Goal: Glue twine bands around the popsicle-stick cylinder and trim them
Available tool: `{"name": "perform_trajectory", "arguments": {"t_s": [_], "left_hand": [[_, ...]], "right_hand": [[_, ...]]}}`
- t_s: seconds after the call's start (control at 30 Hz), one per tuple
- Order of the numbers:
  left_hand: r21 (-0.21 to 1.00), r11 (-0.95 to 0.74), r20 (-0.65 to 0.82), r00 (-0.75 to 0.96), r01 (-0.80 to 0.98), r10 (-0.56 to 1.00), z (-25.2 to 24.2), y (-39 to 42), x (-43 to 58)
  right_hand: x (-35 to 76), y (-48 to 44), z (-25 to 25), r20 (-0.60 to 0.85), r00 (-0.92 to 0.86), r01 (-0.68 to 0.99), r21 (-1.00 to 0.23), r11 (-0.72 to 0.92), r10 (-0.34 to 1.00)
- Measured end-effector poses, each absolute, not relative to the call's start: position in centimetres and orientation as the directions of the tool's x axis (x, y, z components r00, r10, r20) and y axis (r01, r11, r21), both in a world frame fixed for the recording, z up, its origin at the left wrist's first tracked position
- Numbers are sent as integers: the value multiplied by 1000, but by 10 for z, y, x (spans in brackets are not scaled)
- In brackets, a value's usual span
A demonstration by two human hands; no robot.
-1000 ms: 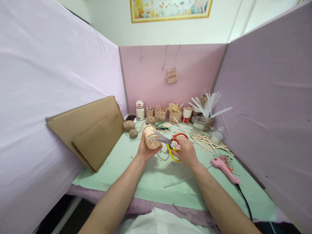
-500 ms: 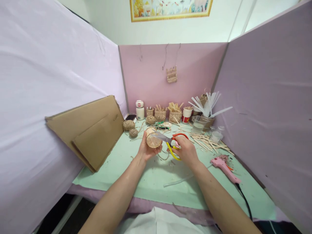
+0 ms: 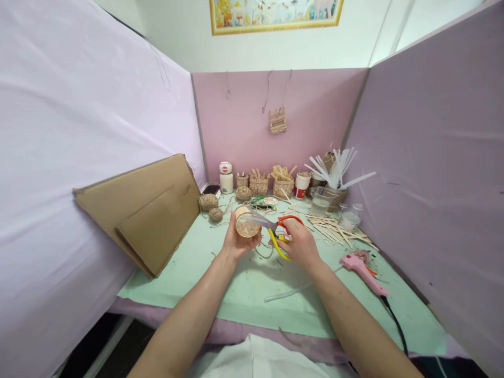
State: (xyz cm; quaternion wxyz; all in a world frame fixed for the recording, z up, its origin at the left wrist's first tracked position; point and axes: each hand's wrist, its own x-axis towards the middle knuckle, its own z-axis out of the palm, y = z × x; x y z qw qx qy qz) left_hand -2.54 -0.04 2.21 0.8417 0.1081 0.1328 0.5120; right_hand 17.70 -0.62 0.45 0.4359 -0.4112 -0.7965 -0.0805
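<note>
My left hand point(image 3: 235, 242) is wrapped around a small round cup point(image 3: 247, 227) with a pale wooden-looking wall, tilted so its clear-looking round end faces me. In my right hand point(image 3: 299, 240) is a pair of scissors point(image 3: 271, 224) with one red and one yellow handle. The blades point left and lie across the upper right side of the cup; whether they touch it I cannot tell. A loose loop of twine point(image 3: 264, 253) hangs or lies just below the cup.
Balls of twine point(image 3: 208, 202) and stick-filled baskets point(image 3: 282, 185) stand at the back. Thin wooden strips point(image 3: 334, 228) lie at right, near a pink glue gun point(image 3: 364, 274) with a black cord. A clear glue stick point(image 3: 287, 293) lies in front. Cardboard point(image 3: 157, 215) leans at left.
The cup has tipped and shifted very slightly up and left in my left hand. The scissors and my right hand stay almost in the same place.
</note>
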Motion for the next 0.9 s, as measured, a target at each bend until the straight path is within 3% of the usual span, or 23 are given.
{"name": "perform_trajectory", "arguments": {"t_s": [0.9], "left_hand": [[304,498,-161,471,-812,867,19,1,-27]], "right_hand": [[178,-5,3,728,-284,776,-208,596,624]]}}
